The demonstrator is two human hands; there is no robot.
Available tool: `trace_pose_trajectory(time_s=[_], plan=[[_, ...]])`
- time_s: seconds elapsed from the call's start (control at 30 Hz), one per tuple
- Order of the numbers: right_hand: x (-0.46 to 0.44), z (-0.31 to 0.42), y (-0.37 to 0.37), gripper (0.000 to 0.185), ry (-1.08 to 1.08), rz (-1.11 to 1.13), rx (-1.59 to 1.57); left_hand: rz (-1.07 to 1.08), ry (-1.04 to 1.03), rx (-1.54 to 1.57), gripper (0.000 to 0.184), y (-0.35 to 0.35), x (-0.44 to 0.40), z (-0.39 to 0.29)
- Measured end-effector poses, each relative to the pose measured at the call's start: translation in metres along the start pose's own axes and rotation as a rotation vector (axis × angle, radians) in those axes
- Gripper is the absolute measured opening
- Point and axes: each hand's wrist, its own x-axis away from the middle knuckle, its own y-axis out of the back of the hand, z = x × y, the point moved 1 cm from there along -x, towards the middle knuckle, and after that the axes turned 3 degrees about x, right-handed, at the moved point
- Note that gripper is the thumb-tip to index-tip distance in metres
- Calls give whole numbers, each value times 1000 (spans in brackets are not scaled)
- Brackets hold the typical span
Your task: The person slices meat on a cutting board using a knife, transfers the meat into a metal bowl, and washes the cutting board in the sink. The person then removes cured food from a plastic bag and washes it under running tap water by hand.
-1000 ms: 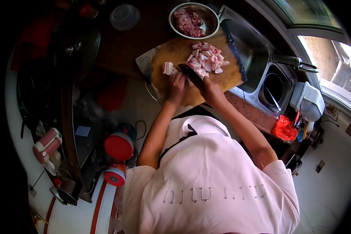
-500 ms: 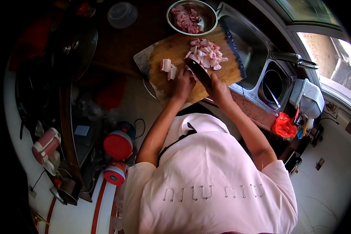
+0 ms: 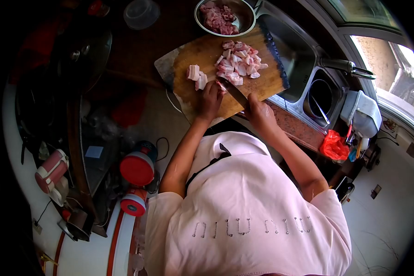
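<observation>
My right hand (image 3: 261, 112) is closed round the handle of a dark-bladed knife (image 3: 234, 93), whose tip points up and left over the wooden cutting board (image 3: 184, 103). With its fingers bent together, my left hand (image 3: 210, 100) holds a small piece of meat (image 3: 221, 86) against the blade. Two thick meat chunks (image 3: 200, 81) lie just beyond and left of my left hand. Farther back on the board is a pile of cut meat pieces (image 3: 239, 60). Behind the board, a metal bowl (image 3: 250, 23) contains more reddish meat.
A steel sink (image 3: 287, 50) adjoins the board's right side, with a dark pot (image 3: 319, 94) in its near basin. A clear plastic bowl (image 3: 141, 14) stands at the back left. Nearby are a glass lid (image 3: 89, 64) and a red plastic bag (image 3: 334, 146).
The knife has moved slightly toward me, away from the cut pile. My left hand has left the two thick chunks and now grips a small piece beside the blade.
</observation>
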Motion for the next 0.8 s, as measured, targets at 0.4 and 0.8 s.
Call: trace_pose_trajectory(time_s=[0.4, 0.8], plan=[[-7, -5, 5, 21, -30, 58, 48, -27, -75, -105, 20, -3, -3, -3], [-32, -27, -34, 24, 24, 18, 29, -54, -110, -131, 18, -5, -3, 3]])
